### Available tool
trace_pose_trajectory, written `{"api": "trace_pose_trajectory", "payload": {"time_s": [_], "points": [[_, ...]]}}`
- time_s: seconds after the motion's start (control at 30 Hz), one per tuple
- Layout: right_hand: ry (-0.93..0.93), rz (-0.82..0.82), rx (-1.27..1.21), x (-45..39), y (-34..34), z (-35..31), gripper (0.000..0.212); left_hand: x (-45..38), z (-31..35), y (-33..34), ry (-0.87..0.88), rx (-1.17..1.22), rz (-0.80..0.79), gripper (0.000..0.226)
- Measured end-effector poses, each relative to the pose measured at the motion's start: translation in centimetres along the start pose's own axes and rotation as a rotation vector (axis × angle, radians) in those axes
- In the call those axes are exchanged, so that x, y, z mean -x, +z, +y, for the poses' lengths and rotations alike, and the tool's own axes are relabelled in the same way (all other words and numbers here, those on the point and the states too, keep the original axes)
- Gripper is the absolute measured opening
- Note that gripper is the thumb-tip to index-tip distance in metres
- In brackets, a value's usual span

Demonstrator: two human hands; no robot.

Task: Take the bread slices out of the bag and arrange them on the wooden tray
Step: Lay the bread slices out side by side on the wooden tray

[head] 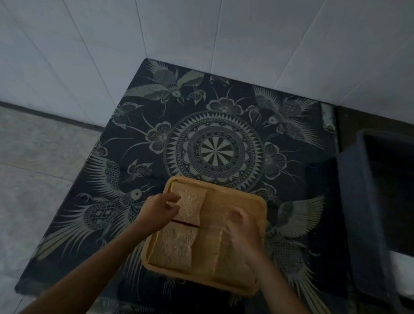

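Nearest the camera, two bare forearms reach in over the wooden tray (pixel 261 204). The left hand (pixel 158 211) has loosely curled fingers resting on the edge of the far slice (pixel 190 205); whether it pinches it, I cannot tell. Just below that hand lies the near slice (pixel 172 248). The right hand (pixel 241 228) is blurred, fingers half open above a third slice (pixel 233 262), grip unclear. The bag is not visible. This looks like the arranging step; the bare patch beyond the right hand probably takes the next slice.
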State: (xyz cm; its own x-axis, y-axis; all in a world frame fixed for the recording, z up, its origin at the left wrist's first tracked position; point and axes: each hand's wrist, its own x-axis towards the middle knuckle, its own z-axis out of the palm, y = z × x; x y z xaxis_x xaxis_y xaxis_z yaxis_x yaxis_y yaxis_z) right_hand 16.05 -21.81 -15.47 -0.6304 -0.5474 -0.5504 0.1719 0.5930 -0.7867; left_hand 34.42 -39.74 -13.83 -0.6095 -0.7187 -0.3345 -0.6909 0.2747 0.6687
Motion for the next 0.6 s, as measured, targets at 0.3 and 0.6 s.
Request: {"api": "trace_pose_trajectory", "payload": {"time_s": [0.3,0.6], "points": [[0.007,0.14,-0.048,2.2,-6.0,3.6,0.021,2.9,3.1,3.9,0.084,0.012,-0.124,0.027],[0.11,0.16,0.0,4.6,-8.7,7.5,0.016,5.0,4.0,8.4,-0.014,0.043,-0.322,0.031]]}}
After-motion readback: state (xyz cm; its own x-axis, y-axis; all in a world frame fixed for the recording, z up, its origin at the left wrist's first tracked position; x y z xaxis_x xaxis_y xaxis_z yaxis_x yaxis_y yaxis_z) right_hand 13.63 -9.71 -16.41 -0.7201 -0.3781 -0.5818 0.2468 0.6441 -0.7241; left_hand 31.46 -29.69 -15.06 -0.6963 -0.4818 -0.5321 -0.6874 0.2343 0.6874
